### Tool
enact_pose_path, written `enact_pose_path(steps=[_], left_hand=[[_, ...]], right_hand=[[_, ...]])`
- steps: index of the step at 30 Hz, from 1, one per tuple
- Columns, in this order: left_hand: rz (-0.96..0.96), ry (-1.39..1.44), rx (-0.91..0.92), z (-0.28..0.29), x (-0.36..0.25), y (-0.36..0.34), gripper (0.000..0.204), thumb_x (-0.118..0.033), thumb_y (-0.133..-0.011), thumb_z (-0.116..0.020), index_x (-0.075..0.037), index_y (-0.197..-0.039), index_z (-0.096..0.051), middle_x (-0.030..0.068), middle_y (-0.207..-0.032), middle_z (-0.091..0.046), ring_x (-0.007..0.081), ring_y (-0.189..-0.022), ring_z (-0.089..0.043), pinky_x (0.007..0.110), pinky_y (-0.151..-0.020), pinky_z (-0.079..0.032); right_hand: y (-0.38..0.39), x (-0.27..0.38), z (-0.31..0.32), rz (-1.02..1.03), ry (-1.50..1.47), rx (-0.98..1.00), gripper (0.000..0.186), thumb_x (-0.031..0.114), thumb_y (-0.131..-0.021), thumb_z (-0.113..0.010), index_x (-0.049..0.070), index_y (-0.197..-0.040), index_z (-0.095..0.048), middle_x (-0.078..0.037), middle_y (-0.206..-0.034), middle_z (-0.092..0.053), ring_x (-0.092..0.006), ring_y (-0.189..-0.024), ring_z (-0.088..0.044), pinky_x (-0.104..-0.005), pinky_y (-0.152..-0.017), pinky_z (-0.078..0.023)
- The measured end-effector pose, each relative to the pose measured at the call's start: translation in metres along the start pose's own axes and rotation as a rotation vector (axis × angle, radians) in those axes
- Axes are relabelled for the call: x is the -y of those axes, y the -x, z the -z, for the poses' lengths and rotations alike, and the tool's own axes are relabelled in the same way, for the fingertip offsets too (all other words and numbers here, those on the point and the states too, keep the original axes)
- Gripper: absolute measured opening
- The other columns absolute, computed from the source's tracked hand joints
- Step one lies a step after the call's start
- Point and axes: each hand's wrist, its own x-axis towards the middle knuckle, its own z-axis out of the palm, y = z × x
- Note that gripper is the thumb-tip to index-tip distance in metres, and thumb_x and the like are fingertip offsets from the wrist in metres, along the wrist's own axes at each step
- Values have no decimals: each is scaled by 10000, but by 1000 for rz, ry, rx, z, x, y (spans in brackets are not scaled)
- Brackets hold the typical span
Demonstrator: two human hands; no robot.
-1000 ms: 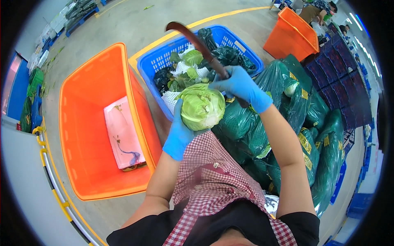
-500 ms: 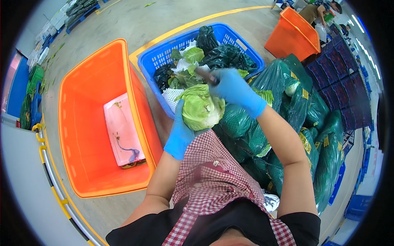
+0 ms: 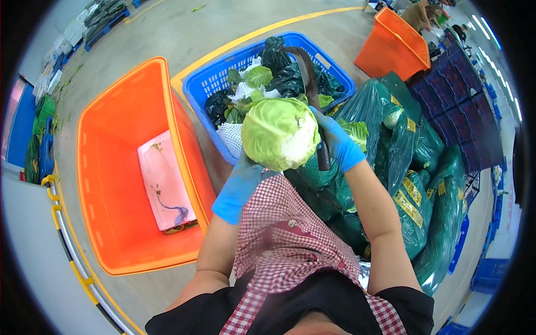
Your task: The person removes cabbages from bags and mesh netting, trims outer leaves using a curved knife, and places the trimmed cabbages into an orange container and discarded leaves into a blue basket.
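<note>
A pale green cabbage (image 3: 276, 134) is held up in front of my checked apron, its cut white base facing right. My left hand (image 3: 239, 188), in a blue glove, grips it from below and the left; most of the fingers are hidden under it. In my gloved right hand (image 3: 339, 140) is a sickle-shaped knife (image 3: 307, 72), its dark curved blade pointing up and away and its handle running down beside the cabbage. The right fingers also lie against or close to the cabbage's right side. Just beyond is a blue basket (image 3: 195, 89) with loose leaves, dark plastic bags and white foam netting.
To my left stands a large orange bin (image 3: 120, 145) with a pink-white slab (image 3: 164, 181) inside. Green plastic bags (image 3: 413, 195) of cabbages are piled at my right. Farther off are another orange bin (image 3: 391, 44), stacked dark crates (image 3: 455, 100) and a person (image 3: 419, 17) bending.
The cabbage has come up closer. My right hand has moved down beside it, and the knife has swung from pointing left to pointing up, its blade now plainly visible.
</note>
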Motion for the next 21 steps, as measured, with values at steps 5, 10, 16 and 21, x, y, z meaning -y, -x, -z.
enact_pose_path(steps=[5, 10, 16, 21], left_hand=[[77, 812, -272, -15, 1, -25, 722, -590, -855, -396, -153, -1415, -264, 103, -1450, -296, 321, -1325, -291, 504, -1089, -239], [-117, 713, -147, -7, -4, -15, 740, -587, -832, -410, -117, -1395, -308, 131, -1420, -344, 338, -1288, -353, 513, -1061, -289], [-35, 690, -170, 6, 12, -12, 692, -501, -847, -451, -75, -1378, -324, 150, -1369, -411, 329, -1249, -409, 505, -1034, -334], [-39, 627, -159, 20, 18, -10, 690, -463, -838, -509, -63, -1371, -329, 155, -1360, -417, 325, -1244, -414, 502, -1030, -341]], right_hand=[[35, -3, -26, 61, 236, -79, 360, 374, -862, -613, 21, -927, -586, -12, -684, -586, -93, -450, -491, -228, -402, -381], [45, 40, -41, 322, 505, -275, 310, 197, -721, -767, 0, -891, -598, -7, -715, -582, -70, -512, -493, -221, -471, -404], [51, 58, -84, 459, 1144, 61, 428, 293, -671, -770, -26, -912, -616, -122, -721, -599, -204, -678, -593, -317, -644, -466], [40, 69, -83, 327, 1272, 137, 321, 276, -728, -696, -2, -871, -621, -187, -747, -604, -296, -699, -608, -359, -654, -469]])
